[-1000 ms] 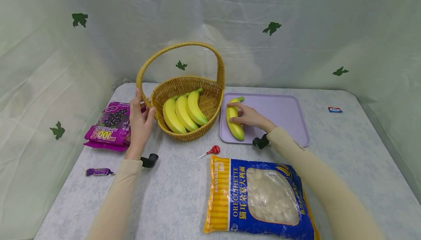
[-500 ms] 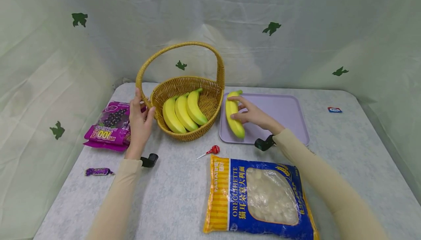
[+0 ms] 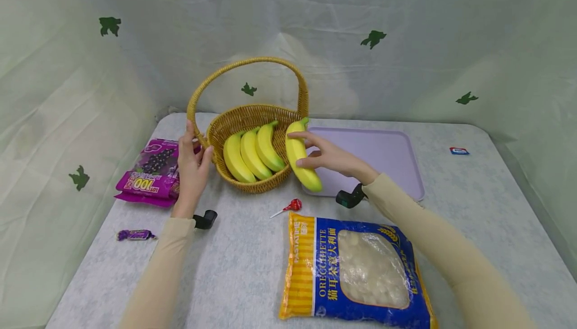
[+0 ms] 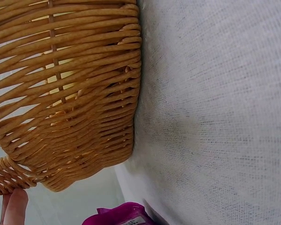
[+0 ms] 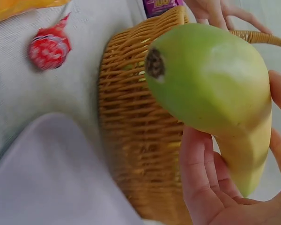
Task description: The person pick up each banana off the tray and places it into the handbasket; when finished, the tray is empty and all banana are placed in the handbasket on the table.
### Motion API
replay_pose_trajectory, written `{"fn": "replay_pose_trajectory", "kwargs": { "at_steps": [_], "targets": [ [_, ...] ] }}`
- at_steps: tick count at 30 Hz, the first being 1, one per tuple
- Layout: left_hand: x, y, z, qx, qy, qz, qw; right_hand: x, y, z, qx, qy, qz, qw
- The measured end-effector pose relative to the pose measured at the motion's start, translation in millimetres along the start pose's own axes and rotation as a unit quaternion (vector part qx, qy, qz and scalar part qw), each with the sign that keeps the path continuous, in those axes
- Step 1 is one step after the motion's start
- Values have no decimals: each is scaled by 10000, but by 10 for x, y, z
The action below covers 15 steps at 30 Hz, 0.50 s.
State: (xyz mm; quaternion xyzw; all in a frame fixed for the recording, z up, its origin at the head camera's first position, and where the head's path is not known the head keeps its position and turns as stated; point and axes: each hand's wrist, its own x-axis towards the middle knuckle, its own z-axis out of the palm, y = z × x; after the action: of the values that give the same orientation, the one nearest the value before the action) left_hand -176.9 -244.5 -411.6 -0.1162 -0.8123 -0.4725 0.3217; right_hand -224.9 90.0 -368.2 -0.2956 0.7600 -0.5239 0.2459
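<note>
In the head view my right hand (image 3: 335, 156) grips a banana (image 3: 299, 156) between thumb and fingers, at the right rim of a wicker basket (image 3: 252, 187). The right wrist view has that banana (image 5: 215, 79) close up, its green tip towards the camera and the basket behind it. Three bananas (image 3: 254, 154) lie side by side inside the basket. My left hand (image 3: 193, 174) holds the lower left part of the basket's arched handle (image 3: 252, 60). Only its fingertips (image 4: 16, 206) show in the left wrist view, against the woven handle base.
A lilac tray (image 3: 374, 161) lies right of the basket. In front are a red lollipop (image 3: 295, 205) and a blue-yellow pasta bag (image 3: 356, 271). At left are a purple candy bag (image 3: 151, 174) and a purple wrapped candy (image 3: 135, 235). A small red-blue packet (image 3: 459, 150) lies far right.
My right hand has lifted the banana off the tray and carried it left to the basket's right rim. The left hand keeps its place on the handle.
</note>
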Motion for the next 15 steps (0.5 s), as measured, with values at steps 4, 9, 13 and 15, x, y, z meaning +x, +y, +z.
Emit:
{"fn": "replay_pose_trajectory", "kwargs": {
  "at_steps": [4, 9, 13, 15],
  "targets": [
    [11, 117, 7, -1, 26, -10, 10000, 129, -72, 53, -109, -92, -84, 9999],
    [17, 363, -18, 50, 33, 174, 9998, 310, -133, 89, -7, -70, -128, 9999],
    [11, 413, -29, -12, 22, 103, 9999, 470, -163, 83, 54, -6, -78, 10000],
    [7, 411, -30, -67, 16, 18, 10000, 547, -172, 72, 35, 68, -19, 10000]
  ]
}}
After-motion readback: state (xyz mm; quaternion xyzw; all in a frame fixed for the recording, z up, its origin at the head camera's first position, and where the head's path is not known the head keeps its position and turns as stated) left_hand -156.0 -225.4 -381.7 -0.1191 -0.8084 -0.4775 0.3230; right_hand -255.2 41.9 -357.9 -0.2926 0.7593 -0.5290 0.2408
